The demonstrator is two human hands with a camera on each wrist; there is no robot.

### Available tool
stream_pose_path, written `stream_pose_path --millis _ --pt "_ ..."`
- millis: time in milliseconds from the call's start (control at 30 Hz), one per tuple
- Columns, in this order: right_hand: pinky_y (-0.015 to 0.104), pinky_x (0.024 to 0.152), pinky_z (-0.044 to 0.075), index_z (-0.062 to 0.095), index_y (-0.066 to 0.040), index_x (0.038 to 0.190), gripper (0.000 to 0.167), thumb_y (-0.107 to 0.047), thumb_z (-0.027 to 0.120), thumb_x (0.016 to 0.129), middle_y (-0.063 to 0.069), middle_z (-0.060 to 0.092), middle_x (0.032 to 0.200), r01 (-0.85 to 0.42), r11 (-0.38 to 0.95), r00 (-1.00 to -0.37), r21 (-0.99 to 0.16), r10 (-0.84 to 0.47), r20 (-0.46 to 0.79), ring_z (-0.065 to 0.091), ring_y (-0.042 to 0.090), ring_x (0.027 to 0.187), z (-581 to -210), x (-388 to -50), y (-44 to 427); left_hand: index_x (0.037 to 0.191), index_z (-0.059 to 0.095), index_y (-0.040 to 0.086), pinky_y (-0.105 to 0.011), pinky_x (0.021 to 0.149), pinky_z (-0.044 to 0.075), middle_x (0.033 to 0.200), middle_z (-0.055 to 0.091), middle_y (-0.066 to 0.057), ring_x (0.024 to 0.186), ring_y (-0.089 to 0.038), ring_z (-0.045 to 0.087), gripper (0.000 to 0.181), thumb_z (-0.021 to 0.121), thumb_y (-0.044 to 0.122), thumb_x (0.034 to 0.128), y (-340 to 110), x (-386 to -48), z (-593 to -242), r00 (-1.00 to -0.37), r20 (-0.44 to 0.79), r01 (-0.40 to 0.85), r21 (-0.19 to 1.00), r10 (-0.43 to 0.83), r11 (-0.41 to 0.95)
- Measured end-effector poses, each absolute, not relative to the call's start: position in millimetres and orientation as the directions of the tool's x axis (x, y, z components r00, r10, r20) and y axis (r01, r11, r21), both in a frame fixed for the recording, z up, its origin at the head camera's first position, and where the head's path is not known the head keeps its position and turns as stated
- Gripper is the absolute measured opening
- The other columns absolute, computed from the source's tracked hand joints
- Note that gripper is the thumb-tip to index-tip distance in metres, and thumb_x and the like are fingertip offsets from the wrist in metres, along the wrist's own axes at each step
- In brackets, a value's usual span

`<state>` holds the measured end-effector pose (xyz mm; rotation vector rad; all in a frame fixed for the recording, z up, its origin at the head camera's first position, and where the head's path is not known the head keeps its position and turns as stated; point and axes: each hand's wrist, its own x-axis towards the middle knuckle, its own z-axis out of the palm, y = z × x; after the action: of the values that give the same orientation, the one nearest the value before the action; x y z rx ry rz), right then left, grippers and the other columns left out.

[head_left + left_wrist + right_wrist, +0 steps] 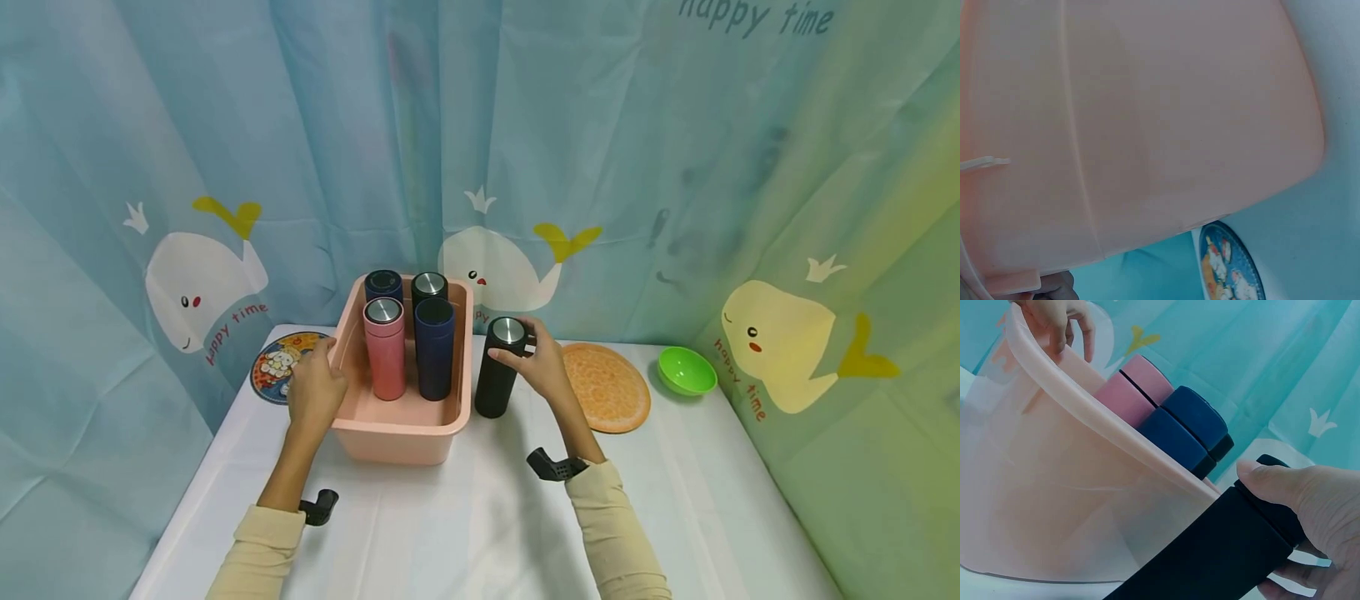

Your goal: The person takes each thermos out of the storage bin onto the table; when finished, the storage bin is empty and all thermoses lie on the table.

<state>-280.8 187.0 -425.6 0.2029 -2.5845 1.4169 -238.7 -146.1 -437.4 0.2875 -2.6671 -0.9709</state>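
Observation:
A pink plastic bin [393, 446] holds several upright thermos bottles: a pink one [387, 362], a dark blue one [435, 354], a black one with a silver lid top [430, 286] and another dark one [383, 285] at the back. My left hand [317, 387] grips the bin's left rim, its fingers hooked over the edge in the right wrist view. Just right of the bin, my right hand [542, 362] holds a black thermos bottle [1210, 550] around its lid, thumb on the near side. Whether that bottle's base touches the table I cannot tell.
Left of the bin lies a round patterned mat [273, 371], partly behind my left hand. An orange round mat [607, 387] lies behind my right wrist, and a green bowl [687, 372] stands farther right. A printed curtain [600, 150] hangs around the white table [720, 500].

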Motion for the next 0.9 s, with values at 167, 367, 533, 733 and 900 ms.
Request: stream_pose_path --millis 167,367,533,733,900 --pt "0.048 0.094 0.052 0.045 -0.006 0.139 0.077 -0.031 0.083 0.077 0.018 0.057 0.132 -0.211 0.537 -0.973 -0.816 -0.032 0.230 0.058 0.038 0.120 -425.5 -281.0 186.7 0.137 0.051 0.002 -0.061 0.083 0.050 0.126 0.059 -0.029 0.112 -0.047 0.060 0.050 0.052 0.003 0.0875 -146.2 -238.8 -436.0 -0.940 0.196 -0.087 0.653 -0.279 0.752" --pt "0.048 0.095 0.051 0.045 -0.006 0.140 0.077 -0.029 0.083 0.077 0.018 0.056 0.133 -0.217 0.529 -0.972 -0.821 -0.039 0.232 0.057 0.038 0.121 -425.6 -280.4 187.2 0.137 0.051 0.001 -0.060 0.083 0.050 0.125 0.060 -0.029 0.111 -0.046 0.060 0.050 0.053 0.003 0.0872 -146.6 -238.7 -437.2 -0.939 0.207 -0.075 0.658 -0.275 0.750" --pt "0.048 0.096 0.051 0.044 -0.006 0.140 0.076 -0.028 0.082 0.078 0.019 0.056 0.133 -0.212 0.514 -0.974 -0.831 -0.039 0.225 0.056 0.038 0.122 -424.8 -279.3 187.5 0.136 0.052 0.001 -0.060 0.083 0.050 0.125 0.061 -0.029 0.111 -0.046 0.061 0.050 0.054 0.002 0.0869 -146.8 -239.7 -438.5 -0.938 0.213 -0.070 0.657 -0.274 0.750" --pt "0.049 0.097 0.050 0.044 -0.008 0.141 0.075 -0.029 0.081 0.079 0.017 0.056 0.133 -0.210 0.512 -0.974 -0.833 -0.040 0.221 0.054 0.036 0.124 -425.0 -279.9 187.6 0.135 0.052 0.001 -0.060 0.082 0.050 0.124 0.061 -0.029 0.110 -0.047 0.061 0.049 0.053 0.002 0.0863 -146.8 -239.5 -437.5 -0.936 0.225 -0.061 0.657 -0.272 0.751" --pt "0.050 0.098 0.049 0.044 -0.007 0.141 0.076 -0.028 0.081 0.079 0.016 0.055 0.135 -0.240 0.503 -0.968 -0.830 -0.053 0.247 0.053 0.033 0.126 -423.4 -281.8 187.4 0.135 0.052 0.001 -0.061 0.084 0.049 0.125 0.061 -0.029 0.112 -0.047 0.060 0.049 0.051 0.002 0.0863 -146.2 -239.1 -437.5 -0.936 0.219 -0.065 0.663 -0.276 0.746"
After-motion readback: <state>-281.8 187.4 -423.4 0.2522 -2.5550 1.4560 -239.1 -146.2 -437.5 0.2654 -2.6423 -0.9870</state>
